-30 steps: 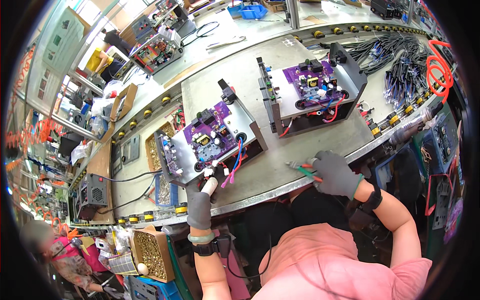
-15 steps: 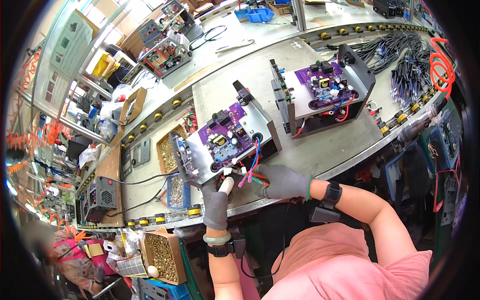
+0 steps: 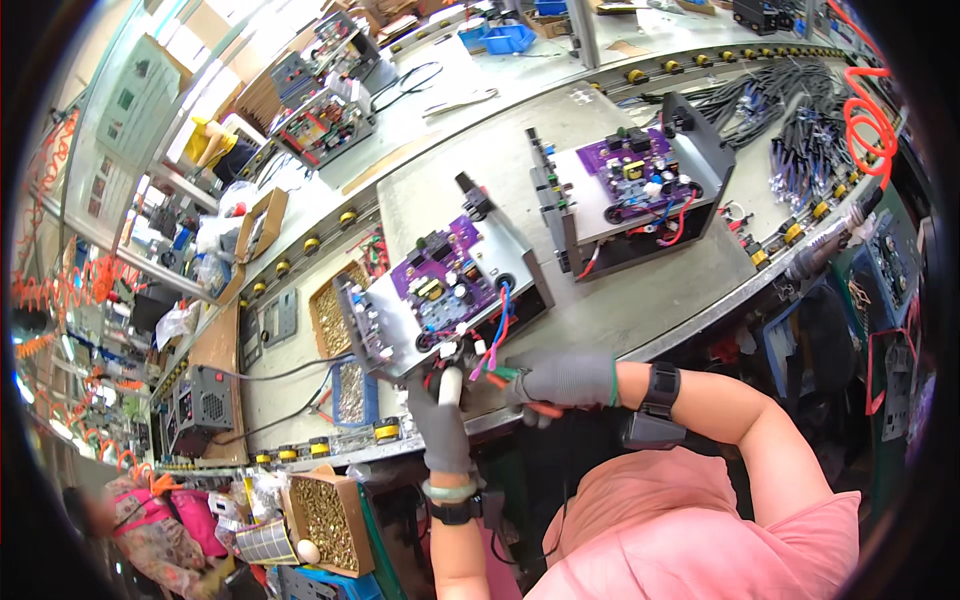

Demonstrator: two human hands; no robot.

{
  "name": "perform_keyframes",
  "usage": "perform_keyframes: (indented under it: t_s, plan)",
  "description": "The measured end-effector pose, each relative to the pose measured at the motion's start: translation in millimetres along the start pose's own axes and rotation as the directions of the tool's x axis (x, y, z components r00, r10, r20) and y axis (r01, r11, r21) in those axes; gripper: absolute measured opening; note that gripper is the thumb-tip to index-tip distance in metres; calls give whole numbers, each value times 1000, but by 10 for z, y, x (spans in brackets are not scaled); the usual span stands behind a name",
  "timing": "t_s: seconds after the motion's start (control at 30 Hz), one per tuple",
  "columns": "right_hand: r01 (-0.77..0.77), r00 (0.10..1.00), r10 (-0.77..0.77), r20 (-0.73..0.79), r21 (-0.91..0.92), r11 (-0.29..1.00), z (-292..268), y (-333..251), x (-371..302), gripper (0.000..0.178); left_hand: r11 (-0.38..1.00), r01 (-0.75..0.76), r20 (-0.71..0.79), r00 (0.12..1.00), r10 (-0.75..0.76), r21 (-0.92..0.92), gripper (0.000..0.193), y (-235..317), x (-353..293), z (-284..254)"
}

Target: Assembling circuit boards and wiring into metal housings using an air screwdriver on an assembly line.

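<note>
Left hand (image 3: 438,425), grey glove: clenched round a white-handled tool (image 3: 450,385), tip up against the near edge of the chassis (image 3: 440,300). Right hand (image 3: 562,380), grey glove: grasping a red-and-green-handled tool (image 3: 520,385), its handles crossing under the palm; fingertips just beside the wires (image 3: 495,335) (blue, red, pink) that hang off the chassis front.

The chassis is an open metal tray with a purple board (image 3: 445,280) inside and sits tilted near the front edge of the table (image 3: 640,310). Both hands work in the narrow strip between chassis and table edge; little room there.

A second chassis (image 3: 640,190), same kind, lies to the right and farther back, well apart from the first. The bare grey table between and in front of the two units is the widest open stretch.

Left of the first chassis: tray of screws (image 3: 335,320), close beside it. A box of screws (image 3: 325,515) sits below the table edge, left of the left forearm. Black cable bundles (image 3: 790,130) along the far right.
</note>
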State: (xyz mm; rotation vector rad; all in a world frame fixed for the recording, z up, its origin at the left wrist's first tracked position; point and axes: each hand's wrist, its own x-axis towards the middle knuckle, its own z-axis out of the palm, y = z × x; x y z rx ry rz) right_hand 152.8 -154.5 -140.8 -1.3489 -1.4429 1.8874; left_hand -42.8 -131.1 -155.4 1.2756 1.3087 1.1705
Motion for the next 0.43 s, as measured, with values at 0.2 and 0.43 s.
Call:
perform_keyframes:
  t_s: [0.2, 0.43]
  plan:
    - [-83, 936, -268, 229, 882, 463, 397, 342, 93, 29, 949, 91, -229, 959, -165, -302, 38, -315, -470, 220]
    - [-121, 926, -316, 208, 954, 274, 495, 443, 134, 34, 414, 499, 255, 817, -517, -761, 25, -563, -314, 87]
